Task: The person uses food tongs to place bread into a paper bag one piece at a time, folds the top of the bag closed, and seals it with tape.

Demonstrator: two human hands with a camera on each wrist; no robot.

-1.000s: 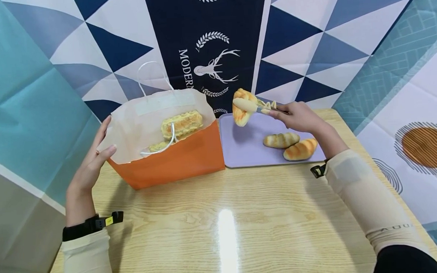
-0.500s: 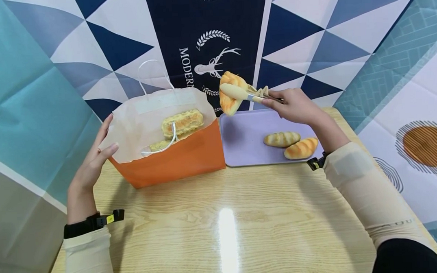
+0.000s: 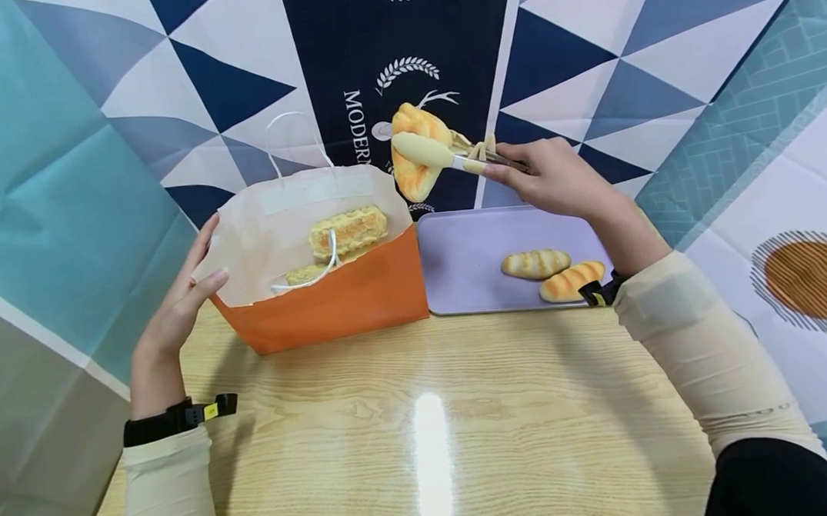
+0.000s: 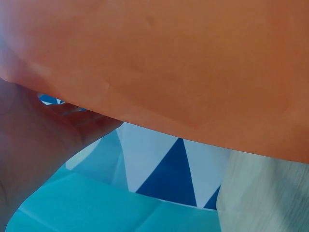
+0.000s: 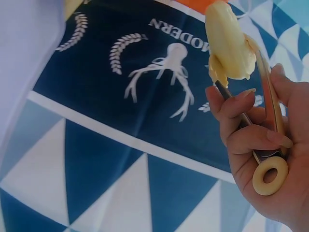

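An orange paper bag (image 3: pixel 326 312) with a white lining stands wide-mouthed at the left, yellow bread pieces (image 3: pixel 348 231) inside. My left hand (image 3: pixel 180 303) grips its left side at the rim, thumb toward the front; the left wrist view shows the fingers partly hidden behind the orange paper. My right hand (image 3: pixel 555 176) squeezes a pair of tongs (image 3: pixel 475 159) with cream-coloured tips and a ring end. Between the tips is a golden-brown bread piece (image 3: pixel 420 184), raised near the bag's right rim, over the tray's left end. In the right wrist view, the tongs' tip (image 5: pixel 227 41) covers most of that bread.
A lilac tray (image 3: pixel 466 275) lies right of the bag, with two small bread rolls (image 3: pixel 535 264) at its right end. Both rest on a wooden table (image 3: pixel 338 431). Behind hangs a patterned cloth (image 3: pixel 557 51). A white handle (image 3: pixel 333 250) crosses the bag's mouth; another stands up behind.
The right hand has lifted the tongs and bread up and to the left, from above the tray toward the bag. The left hand and bag stay nearly still.
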